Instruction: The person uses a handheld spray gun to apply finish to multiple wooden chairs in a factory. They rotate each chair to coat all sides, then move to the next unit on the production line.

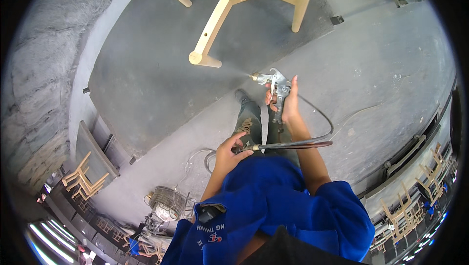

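My right hand (288, 99) is wrapped round the grip of a metal spray gun (279, 85), its fingers at the trigger. The brass nozzle points left, and a faint mist spreads from it toward a pale wooden chair frame (215, 25). The frame's nearest leg end lies a short way off the nozzle, not touching it. Down by my waist, my left hand (232, 152) is closed on the dark hoses (283, 145), near a brass fitting. These hoses loop to the right and one curves up toward the gun.
A large grey panel (146, 94) lies beneath the chair frame. Fibrous, whitish wall covering (49, 35) runs along the left. A caged fan (166, 204) stands at the lower left. More wooden chair frames (84, 179) are at lower left and lower right (403, 213). A thin hose (361, 111) trails over the floor.
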A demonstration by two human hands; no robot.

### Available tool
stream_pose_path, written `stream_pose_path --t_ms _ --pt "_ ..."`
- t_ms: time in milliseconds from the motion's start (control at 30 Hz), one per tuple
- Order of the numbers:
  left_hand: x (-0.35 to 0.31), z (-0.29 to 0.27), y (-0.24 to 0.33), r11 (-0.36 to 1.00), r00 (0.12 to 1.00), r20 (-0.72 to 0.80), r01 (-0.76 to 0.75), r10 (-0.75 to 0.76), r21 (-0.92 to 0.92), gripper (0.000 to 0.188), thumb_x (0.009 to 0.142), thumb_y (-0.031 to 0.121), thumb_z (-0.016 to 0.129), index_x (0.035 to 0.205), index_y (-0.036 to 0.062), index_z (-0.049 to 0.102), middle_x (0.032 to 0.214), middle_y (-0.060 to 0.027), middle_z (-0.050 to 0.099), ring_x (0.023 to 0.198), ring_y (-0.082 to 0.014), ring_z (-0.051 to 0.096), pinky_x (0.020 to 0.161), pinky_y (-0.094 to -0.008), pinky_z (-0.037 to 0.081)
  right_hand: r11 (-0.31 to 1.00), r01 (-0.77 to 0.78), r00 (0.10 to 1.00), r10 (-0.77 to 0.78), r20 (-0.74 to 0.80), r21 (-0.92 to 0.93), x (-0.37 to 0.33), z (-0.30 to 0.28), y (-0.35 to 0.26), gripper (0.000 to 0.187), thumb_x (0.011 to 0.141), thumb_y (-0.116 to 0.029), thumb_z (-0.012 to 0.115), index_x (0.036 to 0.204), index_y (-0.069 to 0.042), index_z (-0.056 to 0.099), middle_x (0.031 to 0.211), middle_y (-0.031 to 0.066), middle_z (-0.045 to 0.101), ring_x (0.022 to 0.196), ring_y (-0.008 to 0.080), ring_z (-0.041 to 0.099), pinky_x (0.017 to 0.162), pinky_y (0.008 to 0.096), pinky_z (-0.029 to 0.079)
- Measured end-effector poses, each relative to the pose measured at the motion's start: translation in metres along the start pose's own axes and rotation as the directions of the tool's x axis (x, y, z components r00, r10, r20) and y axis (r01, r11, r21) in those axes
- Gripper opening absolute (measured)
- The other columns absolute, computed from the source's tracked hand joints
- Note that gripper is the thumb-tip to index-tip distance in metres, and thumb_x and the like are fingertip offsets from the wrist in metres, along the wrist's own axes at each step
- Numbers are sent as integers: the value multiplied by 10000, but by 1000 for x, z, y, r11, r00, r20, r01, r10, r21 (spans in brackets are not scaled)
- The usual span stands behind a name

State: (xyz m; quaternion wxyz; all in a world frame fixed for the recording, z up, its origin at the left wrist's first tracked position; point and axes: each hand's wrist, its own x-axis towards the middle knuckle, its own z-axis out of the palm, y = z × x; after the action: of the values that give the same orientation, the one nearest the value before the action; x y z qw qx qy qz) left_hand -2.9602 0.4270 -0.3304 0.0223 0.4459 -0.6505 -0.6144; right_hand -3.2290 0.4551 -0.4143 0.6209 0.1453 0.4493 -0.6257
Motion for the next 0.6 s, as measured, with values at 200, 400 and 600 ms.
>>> stream_pose_path --t_ms 200,400,600 --pt "-7 -27 -57 975 974 -49 224 -223 14 585 788 129 837 1331 52 634 828 7 593 748 -88 539 687 -244 450 989 -140 943 145 -299 39 110 -48 83 919 908 -864 203 1000 -60 639 669 38 592 590 169 592 437 267 334" --pt "-6 -40 -83 953 952 -30 303 -304 -13 591 786 171 852 1326 53 644 816 6 589 751 -86 548 702 -248 468 996 -87 921 74 -382 -15 155 -50 89 858 954 -803 222 984 -49 630 661 33 590 555 177 603 433 278 335" --pt "3 -35 -72 971 968 -186 197 -171 133 538 718 220 892 1200 56 718 833 -9 602 779 -111 576 744 -265 490 930 6 994 -47 102 367 208 9 52 1006 929 -829 114 1104 15 633 723 74 588 689 217 596 427 271 324"
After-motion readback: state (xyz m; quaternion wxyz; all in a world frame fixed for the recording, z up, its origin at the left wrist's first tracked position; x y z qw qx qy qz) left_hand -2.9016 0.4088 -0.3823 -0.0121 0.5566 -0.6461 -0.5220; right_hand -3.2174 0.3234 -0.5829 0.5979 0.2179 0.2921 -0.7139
